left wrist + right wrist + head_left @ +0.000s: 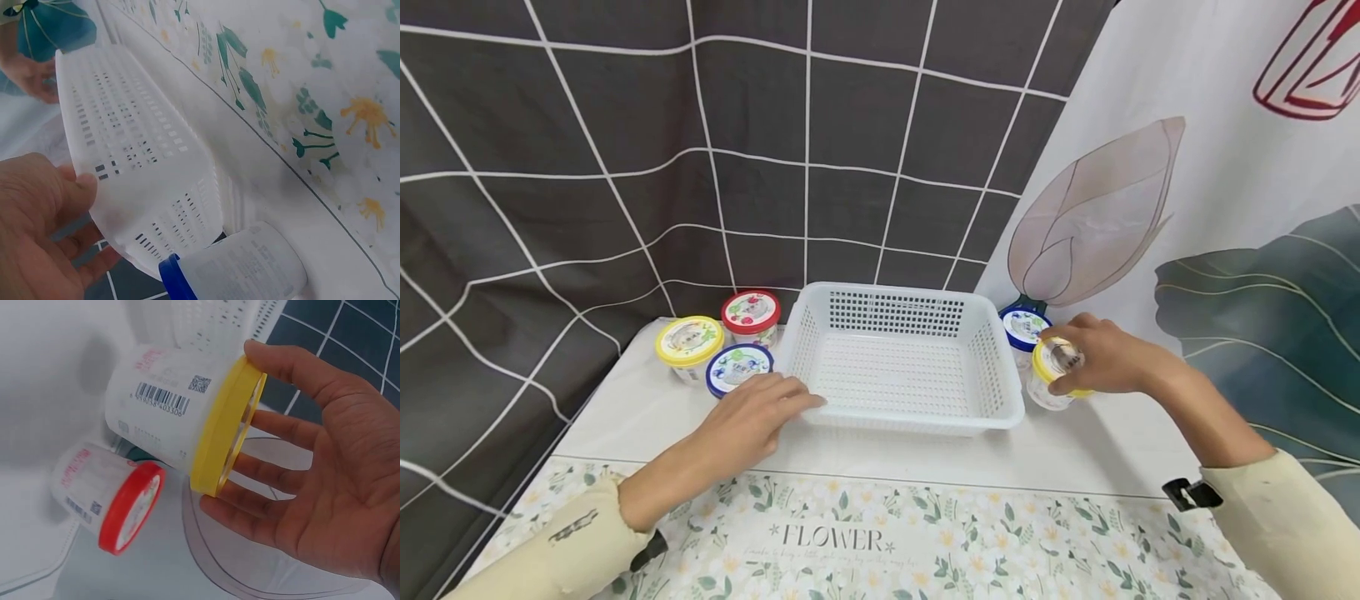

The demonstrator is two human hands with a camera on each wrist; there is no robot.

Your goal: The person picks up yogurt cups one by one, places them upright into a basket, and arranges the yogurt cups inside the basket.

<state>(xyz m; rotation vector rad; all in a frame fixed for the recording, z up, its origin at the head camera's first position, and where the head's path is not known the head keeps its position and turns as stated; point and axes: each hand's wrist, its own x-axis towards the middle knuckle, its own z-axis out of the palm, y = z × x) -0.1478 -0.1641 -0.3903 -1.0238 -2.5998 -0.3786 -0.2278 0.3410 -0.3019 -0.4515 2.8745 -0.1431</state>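
Note:
My left hand (pixel 758 417) is at the front left corner of a white perforated plastic basket (pixel 898 421). In the left wrist view its thumb and fingers (pixel 81 194) pinch the basket's rim. On the basket's right, my right hand (pixel 1105 357) grips a white tub with a yellow lid (pixel 1048 393), its thumb and fingertips spread around the lid's edge. The right wrist view shows the barcode on that tub (pixel 159 406). A smaller-looking tub with a red lid (pixel 94 490) stands near it, hidden in the head view. Behind the gripped tub is a blue-lidded tub (pixel 1022 327).
Left of the basket stand three tubs: one yellow-lidded (pixel 690 343), one red-lidded (pixel 751 312) and one blue-lidded (pixel 739 369). A flower-printed cloth (pixel 880 533) covers the near table. Behind hang a dark checked curtain (pixel 880 125) and a white leaf-patterned one (pixel 1210 75).

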